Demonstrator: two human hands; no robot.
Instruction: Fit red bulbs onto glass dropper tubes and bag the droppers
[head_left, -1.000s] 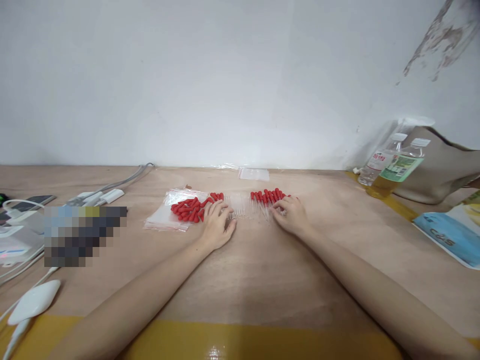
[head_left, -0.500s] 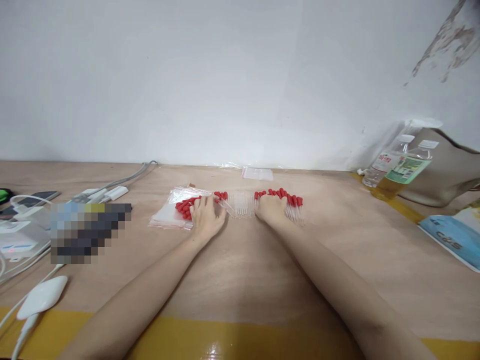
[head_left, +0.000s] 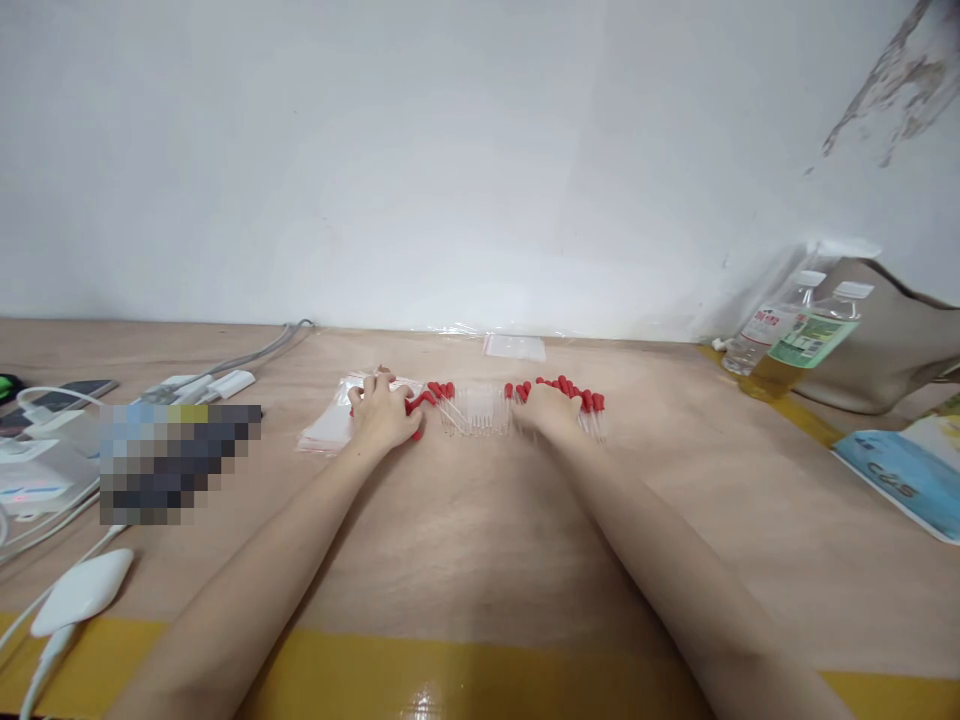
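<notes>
Clear droppers with red rubber bulbs (head_left: 480, 405) lie in a row across the middle of the wooden table (head_left: 480, 520). My left hand (head_left: 382, 415) rests palm down on the red bulbs at the row's left end, over a clear plastic bag (head_left: 322, 430), fingers curled over them. At the right part of the row my right hand (head_left: 551, 412) lies on the droppers, fingers bent over the bulbs. More red bulbs (head_left: 589, 402) show just past its right side.
A small clear bag (head_left: 514, 346) lies by the wall. Cables, chargers and a white device (head_left: 79, 590) crowd the left side. Two plastic bottles (head_left: 795, 325) and a beige bag stand at the right, with a blue packet (head_left: 900, 470) near the right edge.
My left hand has slid leftward from the clear tubes onto the red bulbs over the bag. My right hand moved left along the row, then stayed.
</notes>
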